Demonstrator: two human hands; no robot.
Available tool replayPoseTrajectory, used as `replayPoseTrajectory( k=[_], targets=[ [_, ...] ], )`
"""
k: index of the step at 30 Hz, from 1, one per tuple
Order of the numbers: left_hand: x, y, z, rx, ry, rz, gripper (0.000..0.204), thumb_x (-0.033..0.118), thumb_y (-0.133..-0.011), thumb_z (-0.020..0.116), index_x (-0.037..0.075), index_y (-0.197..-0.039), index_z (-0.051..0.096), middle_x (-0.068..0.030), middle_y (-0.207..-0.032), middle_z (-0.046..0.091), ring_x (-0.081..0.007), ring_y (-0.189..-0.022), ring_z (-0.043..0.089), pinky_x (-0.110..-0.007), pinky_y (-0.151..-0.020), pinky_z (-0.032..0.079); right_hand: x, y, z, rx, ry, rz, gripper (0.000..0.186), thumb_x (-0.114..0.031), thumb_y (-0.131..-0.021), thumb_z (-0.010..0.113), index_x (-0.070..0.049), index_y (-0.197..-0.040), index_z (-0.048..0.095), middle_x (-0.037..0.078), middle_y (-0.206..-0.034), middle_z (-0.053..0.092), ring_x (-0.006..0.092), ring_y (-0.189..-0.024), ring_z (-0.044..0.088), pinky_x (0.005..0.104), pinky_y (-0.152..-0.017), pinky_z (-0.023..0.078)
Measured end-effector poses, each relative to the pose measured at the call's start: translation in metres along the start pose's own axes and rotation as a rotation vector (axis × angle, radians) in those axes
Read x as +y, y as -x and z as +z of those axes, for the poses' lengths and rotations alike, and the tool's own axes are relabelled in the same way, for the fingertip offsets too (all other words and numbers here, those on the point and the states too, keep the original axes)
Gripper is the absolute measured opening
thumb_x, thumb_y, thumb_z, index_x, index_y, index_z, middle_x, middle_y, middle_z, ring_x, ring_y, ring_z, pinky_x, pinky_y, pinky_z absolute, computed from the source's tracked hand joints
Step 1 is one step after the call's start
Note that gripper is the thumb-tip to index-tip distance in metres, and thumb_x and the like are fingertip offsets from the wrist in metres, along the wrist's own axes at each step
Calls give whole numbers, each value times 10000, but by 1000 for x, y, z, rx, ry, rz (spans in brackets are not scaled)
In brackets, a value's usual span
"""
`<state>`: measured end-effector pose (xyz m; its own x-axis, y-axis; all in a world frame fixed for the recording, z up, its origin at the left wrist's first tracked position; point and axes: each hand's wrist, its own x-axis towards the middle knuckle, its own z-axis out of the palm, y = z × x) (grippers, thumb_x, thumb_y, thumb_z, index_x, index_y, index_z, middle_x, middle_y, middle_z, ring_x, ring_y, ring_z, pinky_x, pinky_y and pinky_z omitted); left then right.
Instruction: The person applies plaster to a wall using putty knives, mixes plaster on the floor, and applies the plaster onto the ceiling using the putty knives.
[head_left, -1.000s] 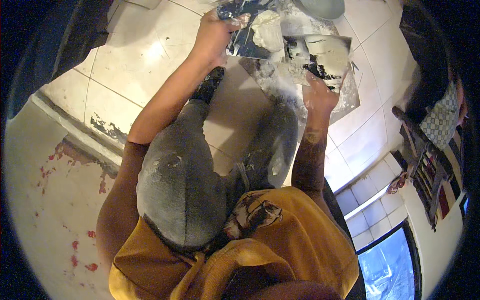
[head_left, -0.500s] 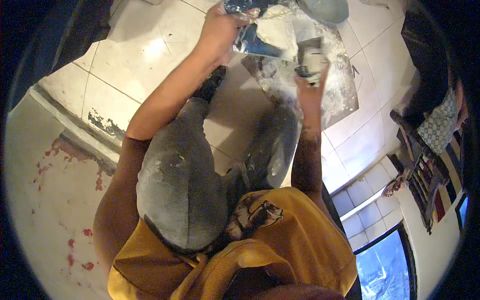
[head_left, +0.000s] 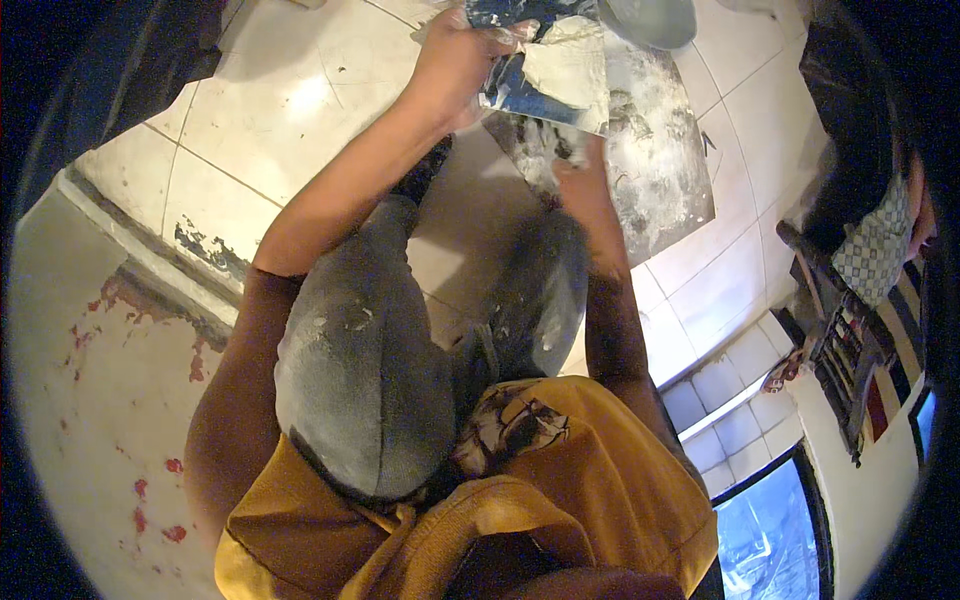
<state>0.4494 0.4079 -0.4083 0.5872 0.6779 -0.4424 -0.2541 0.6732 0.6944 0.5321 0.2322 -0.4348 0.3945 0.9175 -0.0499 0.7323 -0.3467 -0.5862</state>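
My left hand (head_left: 458, 68) grips a flat blue sheet (head_left: 535, 97) at its left side, thumb on top, at the top of the head view. A thick smear of white paste (head_left: 568, 62) lies on the sheet, and white residue coats my fingers. My right hand (head_left: 588, 185) is just below the sheet's lower right corner, closed on a flat scraper. The scraper is now mostly hidden by the sheet and blurred. Under both hands lies a grey board (head_left: 670, 150) on the floor, splattered with white.
A grey rounded container (head_left: 655, 18) stands beyond the board. Pale floor tiles (head_left: 250, 110) surround my legs. At the left is a wall (head_left: 100, 400) with peeling red patches. A dark wooden chair (head_left: 845, 330) and a patterned cloth (head_left: 875, 255) are at the right.
My right hand has moved left and slightly down, taking the scraper in toward the sheet's lower edge. The sheet in my left hand has shifted slightly right and down.
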Motion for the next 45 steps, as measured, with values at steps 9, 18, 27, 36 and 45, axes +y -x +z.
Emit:
replayPoseTrajectory(
  k=[9, 18, 27, 36, 45],
  targets=[
    [-7, -7, -8, 16, -165, 183, 350, -131, -678, 344, -24, -959, 524, -55, -848, 576, -130, -743, 529, -213, -641, 409, -28, -13, -66, 220, -455, 208, 606, 125, -589, 497, -27, -1162, 373, 138, -1165, 406, 277, -1039, 447, 308, -928, 316],
    [-33, -8, -16, 114, -664, 647, 333, -110, -681, 339, -25, -947, 519, -103, -813, 561, -167, -731, 500, -252, -669, 399, -70, -37, -23, 87, 20, 104, 477, 113, -586, 425, -7, -1048, 421, 199, -1092, 421, 367, -1026, 403, 387, -859, 350],
    [-49, -18, -11, 483, -425, 637, 254, -87, -726, 357, -38, -907, 530, -68, -748, 553, -163, -655, 500, -259, -608, 411, -64, -31, -26, -215, -31, -10, 492, 105, -584, 395, -20, -1057, 444, 171, -1105, 445, 366, -1023, 414, 377, -849, 365],
    [-29, -16, -29, 77, -32, 183, 259, -74, -740, 366, -31, -948, 514, -69, -820, 565, -150, -691, 527, -235, -602, 417, -26, -32, -80, -13, -89, -21, 569, 138, -558, 346, -13, -1100, 430, 165, -1113, 465, 303, -1084, 413, 332, -938, 291],
    [-46, -17, -15, -85, -605, 589, 290, -113, -707, 389, -37, -972, 480, -91, -868, 548, -192, -756, 505, -278, -694, 404, -39, -24, -38, -127, -52, -18, 509, 141, -541, 414, -20, -1017, 491, 151, -1066, 494, 318, -1008, 463, 318, -872, 360]
  ],
)
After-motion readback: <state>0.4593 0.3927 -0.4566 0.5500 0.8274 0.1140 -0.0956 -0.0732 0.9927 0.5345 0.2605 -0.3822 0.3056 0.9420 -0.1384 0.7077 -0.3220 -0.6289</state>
